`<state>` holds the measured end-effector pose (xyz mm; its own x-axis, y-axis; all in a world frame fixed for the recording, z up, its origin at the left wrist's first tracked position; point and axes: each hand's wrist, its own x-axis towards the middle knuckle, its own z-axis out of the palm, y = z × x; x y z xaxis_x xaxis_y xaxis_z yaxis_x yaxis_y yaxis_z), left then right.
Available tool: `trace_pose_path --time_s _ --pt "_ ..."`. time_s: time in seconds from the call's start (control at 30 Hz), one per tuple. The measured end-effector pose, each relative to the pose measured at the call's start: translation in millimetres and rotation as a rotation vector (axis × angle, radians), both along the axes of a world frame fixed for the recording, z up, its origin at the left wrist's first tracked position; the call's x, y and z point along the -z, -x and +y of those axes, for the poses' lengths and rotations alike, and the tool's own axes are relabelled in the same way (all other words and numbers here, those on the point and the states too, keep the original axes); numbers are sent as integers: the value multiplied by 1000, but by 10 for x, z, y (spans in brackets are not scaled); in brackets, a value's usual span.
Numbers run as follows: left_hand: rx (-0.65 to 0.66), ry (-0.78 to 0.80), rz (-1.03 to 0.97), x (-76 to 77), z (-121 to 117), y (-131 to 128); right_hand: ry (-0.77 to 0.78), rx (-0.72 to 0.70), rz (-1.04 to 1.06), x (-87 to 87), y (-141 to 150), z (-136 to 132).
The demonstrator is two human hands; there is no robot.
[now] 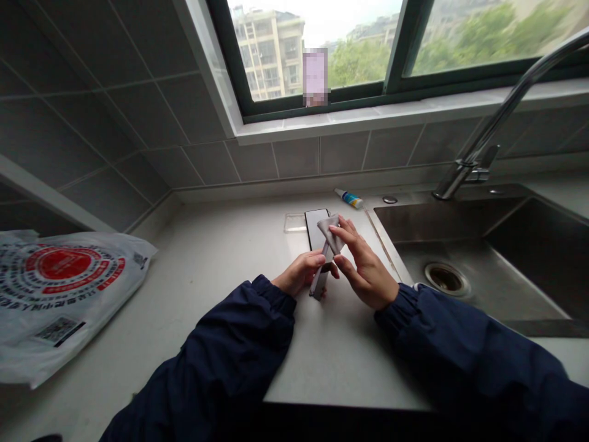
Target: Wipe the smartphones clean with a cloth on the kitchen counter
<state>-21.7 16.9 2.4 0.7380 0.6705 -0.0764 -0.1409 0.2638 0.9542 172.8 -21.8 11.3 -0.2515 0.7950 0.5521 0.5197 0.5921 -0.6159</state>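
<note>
My left hand (301, 273) grips the lower part of a narrow grey strip (319, 279), whose exact kind I cannot tell. My right hand (363, 264) pinches a grey cloth (330, 233) folded over the strip's upper end. Just behind the hands, a black smartphone (313, 227) lies flat on the pale stone countertop (207, 270), its lower end hidden by the cloth. To its left rests a small clear plastic sheet (294, 223). A small tube with a blue label (350, 198) lies near the wall, beyond my right hand.
A steel sink (460, 245) with a drain (446, 279) is set into the counter at the right, under a tall curved faucet (478, 166). A printed white plastic bag (59, 294) lies at the left. Tiled walls and a window stand behind.
</note>
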Motion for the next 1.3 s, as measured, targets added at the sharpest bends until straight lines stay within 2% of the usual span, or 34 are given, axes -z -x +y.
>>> trace_pose_path --time_s 0.2,0.33,0.77,0.97,1.17,1.3 --pt "60 68 20 -38 -18 37 43 6 89 -59 6 -12" --pt "51 76 0 -18 -2 56 91 35 128 -68 3 -2" --pt "79 79 12 24 21 78 66 100 217 -69 3 0" --pt "130 81 15 2 38 91 250 75 295 -147 29 12" --pt "142 135 -61 23 95 85 313 61 349 -106 25 56" --pt "133 146 -74 34 105 71 232 99 330 -77 21 74"
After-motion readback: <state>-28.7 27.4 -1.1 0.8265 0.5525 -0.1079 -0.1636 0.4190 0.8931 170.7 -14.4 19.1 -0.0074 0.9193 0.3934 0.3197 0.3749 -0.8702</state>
